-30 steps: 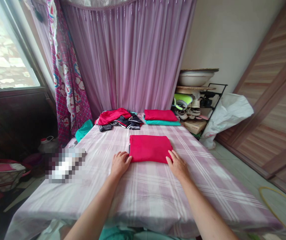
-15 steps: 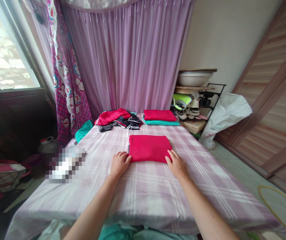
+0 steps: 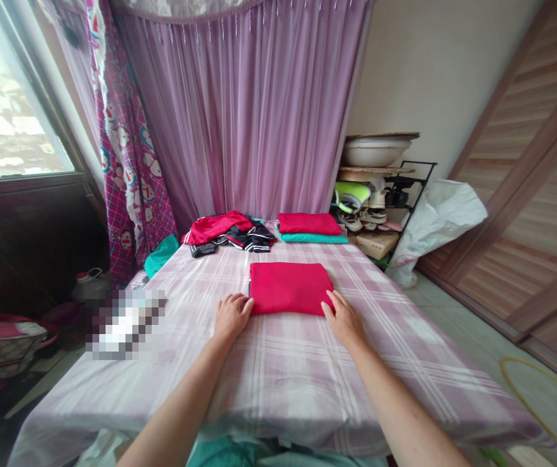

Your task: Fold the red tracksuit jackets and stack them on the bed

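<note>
A folded red cloth lies flat in the middle of a bed with a pink-and-white plaid sheet. My left hand rests palm down against the cloth's near left corner, fingers spread. My right hand lies palm down at the near right corner, its fingertips touching the cloth. Neither hand grips it.
At the bed's far end lie a heap of red and black clothes and a folded red stack on teal cloth. A purple curtain hangs behind. A shoe rack and white sack stand to the right.
The view has drifted slightly, so the room sits a little further left and the bed slightly differently. Both hands stay at the red cloth, which has not visibly moved on the sheet.
</note>
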`<state>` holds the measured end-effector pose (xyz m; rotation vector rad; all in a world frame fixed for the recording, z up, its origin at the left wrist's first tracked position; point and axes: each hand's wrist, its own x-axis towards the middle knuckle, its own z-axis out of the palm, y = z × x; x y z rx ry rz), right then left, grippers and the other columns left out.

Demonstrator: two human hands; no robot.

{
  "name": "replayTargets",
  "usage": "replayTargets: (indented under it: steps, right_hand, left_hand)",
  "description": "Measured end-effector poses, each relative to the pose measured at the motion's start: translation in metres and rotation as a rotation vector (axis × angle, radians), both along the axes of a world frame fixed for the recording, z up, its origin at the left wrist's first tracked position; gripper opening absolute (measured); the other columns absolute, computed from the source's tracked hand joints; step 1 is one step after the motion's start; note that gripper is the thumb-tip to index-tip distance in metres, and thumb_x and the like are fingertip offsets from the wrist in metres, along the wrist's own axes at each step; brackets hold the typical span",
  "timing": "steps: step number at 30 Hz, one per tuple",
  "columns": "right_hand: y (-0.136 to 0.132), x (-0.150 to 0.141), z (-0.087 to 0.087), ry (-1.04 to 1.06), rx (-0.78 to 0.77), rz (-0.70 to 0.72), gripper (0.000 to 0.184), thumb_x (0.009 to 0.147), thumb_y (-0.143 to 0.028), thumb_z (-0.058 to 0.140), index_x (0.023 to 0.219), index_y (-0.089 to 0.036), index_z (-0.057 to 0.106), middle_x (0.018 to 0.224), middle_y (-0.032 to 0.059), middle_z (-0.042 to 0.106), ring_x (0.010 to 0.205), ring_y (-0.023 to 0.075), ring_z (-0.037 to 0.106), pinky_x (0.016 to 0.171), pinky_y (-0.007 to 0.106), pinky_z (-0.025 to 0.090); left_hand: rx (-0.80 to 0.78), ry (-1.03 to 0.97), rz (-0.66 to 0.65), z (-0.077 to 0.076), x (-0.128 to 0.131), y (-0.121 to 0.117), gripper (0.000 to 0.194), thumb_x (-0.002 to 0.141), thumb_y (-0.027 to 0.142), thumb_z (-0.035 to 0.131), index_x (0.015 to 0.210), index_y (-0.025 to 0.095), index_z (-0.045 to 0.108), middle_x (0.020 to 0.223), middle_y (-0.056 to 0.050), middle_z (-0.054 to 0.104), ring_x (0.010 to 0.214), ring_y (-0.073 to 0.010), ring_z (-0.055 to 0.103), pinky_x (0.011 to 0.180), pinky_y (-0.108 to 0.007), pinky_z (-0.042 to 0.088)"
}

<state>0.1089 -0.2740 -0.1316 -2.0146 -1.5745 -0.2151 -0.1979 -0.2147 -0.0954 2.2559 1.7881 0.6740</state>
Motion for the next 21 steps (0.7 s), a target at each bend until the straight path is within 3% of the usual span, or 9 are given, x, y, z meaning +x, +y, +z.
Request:
replayTargets:
  steps: [4,7,11,14,17,21]
  right_hand:
    - [0.0,0.008,0.018,0.021,-0.176,-0.192,0.045,0.096,-0.041,0.039,0.115,-0.016,0.071,0.124,0.0158,0.066,0.115,0.0289,0.061,0.095,0.04,0.045]
    - [0.002,0.011,0.034,0.034,-0.361,-0.224,0.046,0.095,-0.049,0.04,0.103,-0.019,0.074,0.121,0.014,0.067,0.116,0.0293,0.059,0.094,0.039,0.044]
    - [0.011,0.007,0.052,0.135,-0.489,-0.21,0.044,0.093,-0.05,0.045,0.106,-0.017,0.071,0.12,0.0157,0.068,0.116,0.0296,0.06,0.09,0.037,0.044]
    - [0.017,0.0,0.062,0.256,-0.494,-0.198,0.041,0.089,-0.048,0.053,0.112,-0.017,0.066,0.115,0.0142,0.07,0.107,0.0278,0.065,0.08,0.034,0.046]
    - [0.021,-0.009,0.069,0.336,-0.445,-0.186,0.037,0.085,-0.043,0.059,0.112,-0.019,0.062,0.106,0.01,0.073,0.095,0.0244,0.068,0.07,0.03,0.044]
    - [0.026,-0.025,0.077,0.245,-0.25,-0.147,0.025,0.084,-0.033,0.059,0.107,-0.022,0.062,0.094,0.005,0.073,0.084,0.0216,0.067,0.065,0.028,0.039]
  left_hand:
    - [-0.159,0.041,0.107,0.021,0.01,0.014,0.049,0.089,0.061,0.044,0.093,0.024,0.076,0.12,-0.011,0.071,0.118,-0.0329,0.059,0.101,-0.047,0.04]
    - [-0.241,0.051,0.16,0.031,0.019,0.028,0.046,0.079,0.064,0.056,0.083,0.023,0.076,0.113,-0.014,0.073,0.117,-0.0377,0.06,0.094,-0.046,0.043]
    - [-0.325,0.027,0.173,0.036,0.029,0.039,0.034,0.076,0.053,0.064,0.087,0.021,0.071,0.102,-0.013,0.075,0.102,-0.0325,0.067,0.081,-0.037,0.047]
    - [-0.331,-0.014,0.156,0.036,0.034,0.039,0.026,0.08,0.042,0.061,0.092,0.019,0.066,0.094,-0.009,0.076,0.088,-0.0247,0.07,0.07,-0.03,0.045]
    - [-0.287,-0.047,0.142,0.037,0.038,0.035,0.02,0.083,0.035,0.059,0.095,0.02,0.061,0.097,-0.007,0.074,0.089,-0.0224,0.069,0.068,-0.028,0.043]
    - [-0.136,-0.122,0.06,0.048,0.05,0.032,0.018,0.081,0.024,0.057,0.099,0.022,0.057,0.097,-0.005,0.073,0.09,-0.0219,0.067,0.07,-0.028,0.043]
